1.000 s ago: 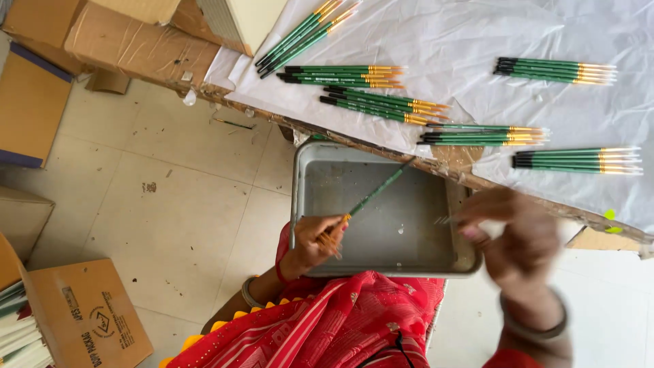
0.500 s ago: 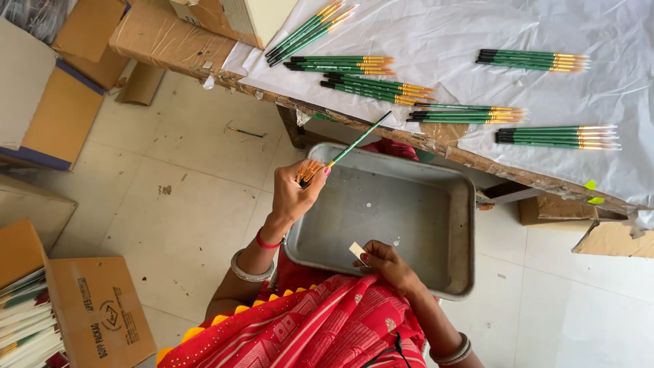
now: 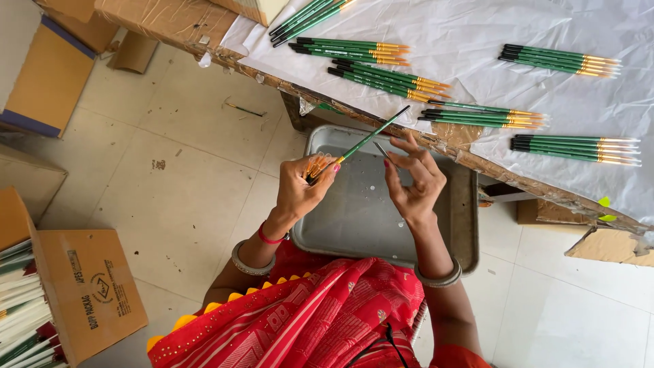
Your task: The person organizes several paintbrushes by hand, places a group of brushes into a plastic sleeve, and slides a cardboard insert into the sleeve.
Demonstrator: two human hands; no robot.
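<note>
White-covered table [image 3: 477,27] ran along the far side, bearing small bundles of green-handled brushes [image 3: 381,68]. Below its edge sat a grey metal tray [image 3: 354,218], resting over the seated person's lap. Cardboard boxes [image 3: 88,293] stood on the tiled floor at left. Left hand [image 3: 300,187] was closed around one green paintbrush [image 3: 371,136] at its golden bristle end, handle slanting up toward the table. Right hand [image 3: 412,180], fingers loosely spread, pinched a thin dark sliver [image 3: 380,150] just beside that brush.
</note>
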